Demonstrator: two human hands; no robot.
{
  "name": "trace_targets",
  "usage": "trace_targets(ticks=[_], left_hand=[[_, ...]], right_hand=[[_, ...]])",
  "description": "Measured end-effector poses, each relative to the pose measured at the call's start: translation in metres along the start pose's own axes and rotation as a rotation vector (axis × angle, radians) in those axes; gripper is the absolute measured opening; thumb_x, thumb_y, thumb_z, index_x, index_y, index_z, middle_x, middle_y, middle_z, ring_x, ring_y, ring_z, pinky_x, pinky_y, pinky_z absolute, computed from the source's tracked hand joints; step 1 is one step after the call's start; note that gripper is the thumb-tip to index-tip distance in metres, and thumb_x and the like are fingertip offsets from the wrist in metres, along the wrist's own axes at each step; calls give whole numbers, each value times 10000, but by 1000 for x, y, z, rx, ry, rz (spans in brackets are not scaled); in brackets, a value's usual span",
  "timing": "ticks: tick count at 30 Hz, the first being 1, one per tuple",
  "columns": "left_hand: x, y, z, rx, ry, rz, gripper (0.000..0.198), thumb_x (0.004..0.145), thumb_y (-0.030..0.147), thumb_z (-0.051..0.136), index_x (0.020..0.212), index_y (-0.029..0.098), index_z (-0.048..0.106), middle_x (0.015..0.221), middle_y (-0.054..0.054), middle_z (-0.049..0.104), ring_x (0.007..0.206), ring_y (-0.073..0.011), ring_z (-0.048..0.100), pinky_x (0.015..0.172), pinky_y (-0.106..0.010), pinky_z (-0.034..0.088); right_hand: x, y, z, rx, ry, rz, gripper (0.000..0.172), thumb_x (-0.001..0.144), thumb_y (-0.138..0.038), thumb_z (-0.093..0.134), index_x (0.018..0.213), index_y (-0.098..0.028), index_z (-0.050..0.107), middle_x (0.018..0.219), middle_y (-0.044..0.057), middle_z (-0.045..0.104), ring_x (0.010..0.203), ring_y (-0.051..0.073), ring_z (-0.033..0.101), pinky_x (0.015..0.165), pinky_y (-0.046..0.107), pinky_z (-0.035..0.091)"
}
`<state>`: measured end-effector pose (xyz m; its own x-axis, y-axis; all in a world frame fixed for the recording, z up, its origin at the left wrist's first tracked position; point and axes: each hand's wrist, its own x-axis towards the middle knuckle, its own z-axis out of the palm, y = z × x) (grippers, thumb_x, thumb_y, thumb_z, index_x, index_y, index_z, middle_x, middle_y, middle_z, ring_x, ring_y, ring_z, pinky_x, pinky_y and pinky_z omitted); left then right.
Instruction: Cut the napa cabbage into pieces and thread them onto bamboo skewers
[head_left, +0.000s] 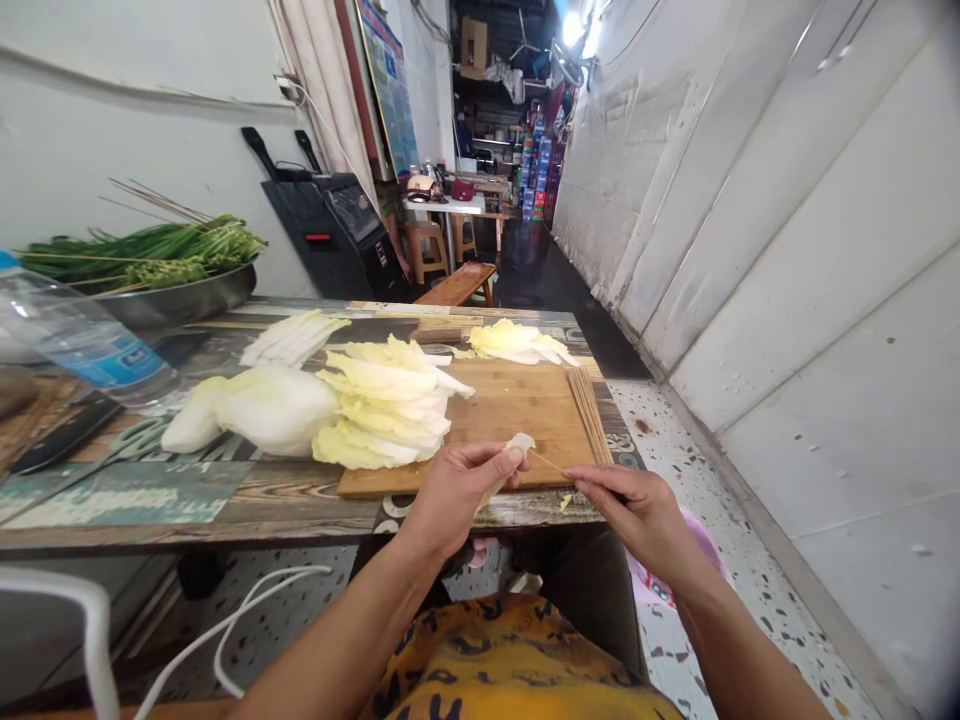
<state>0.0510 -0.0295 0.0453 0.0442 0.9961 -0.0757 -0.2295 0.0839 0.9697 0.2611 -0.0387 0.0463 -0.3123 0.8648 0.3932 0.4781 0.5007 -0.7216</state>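
Note:
My left hand [469,490] pinches a pale piece of cabbage leaf [519,442] above the near edge of the wooden cutting board [517,410]. Between the fingers of my right hand [634,510] is a thin wooden skewer [550,462], its far end at the leaf; whether it pierces the leaf I cannot tell. A bundle of skewers [589,415] lies along the board's right side. Cut cabbage leaves [390,405] are piled on the left part of the board, and more leaves [517,343] lie at its far edge. Whole cabbage pieces [274,410] sit to the left.
A metal bowl [180,297] of skewered greens [150,255] stands at the far left, with a water bottle [112,350] tilted before it. Scissors [139,440] and a black-handled knife [67,435] lie on the table's left. A white wall [810,250] runs along the right.

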Motion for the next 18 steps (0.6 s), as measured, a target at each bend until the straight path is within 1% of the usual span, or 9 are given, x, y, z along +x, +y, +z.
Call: trace_targets(ticks=[3,8,10,12,15,18], left_hand=[[-2,0,2,25,8,19,237,655,400,754,645,163,741,572,-22,629,587,-123,520,623,-237,416],[-8,-6,13,81,-61,28,200,693,372,733,660,175,745,610,-17,650,617,-131,543,645,-240,421],[-9,-9,16,94,-50,44,199,706,374,723,678,178,746,632,-15,656,649,-139,557,671,-243,427],[-9,-11,16,115,-21,47,212,719,385,713,684,177,745,626,-12,647,663,-141,558,683,-243,426],[-5,-14,13,111,39,15,237,703,406,722,689,169,741,617,-11,643,616,-126,536,635,-233,422],[-3,-16,11,111,85,13,248,686,410,735,732,166,747,635,-16,665,584,-117,539,596,-226,430]], right_hand=[[1,1,3,27,-1,-5,188,868,-239,575,960,-241,740,900,12,751,772,155,702,711,241,555],[7,-3,12,173,-36,24,192,887,-260,557,978,-226,723,914,18,747,823,158,695,746,253,543],[9,-5,14,211,-45,40,194,897,-269,541,972,-216,713,904,19,744,819,156,691,747,254,539],[10,-5,14,191,-47,44,192,899,-274,537,965,-210,705,881,18,739,787,148,685,725,245,535],[5,1,9,90,-40,35,186,895,-275,543,963,-208,704,856,21,731,748,143,671,699,238,527],[-4,9,1,-6,-18,42,184,895,-264,540,946,-213,710,873,30,731,769,153,668,715,252,522]])
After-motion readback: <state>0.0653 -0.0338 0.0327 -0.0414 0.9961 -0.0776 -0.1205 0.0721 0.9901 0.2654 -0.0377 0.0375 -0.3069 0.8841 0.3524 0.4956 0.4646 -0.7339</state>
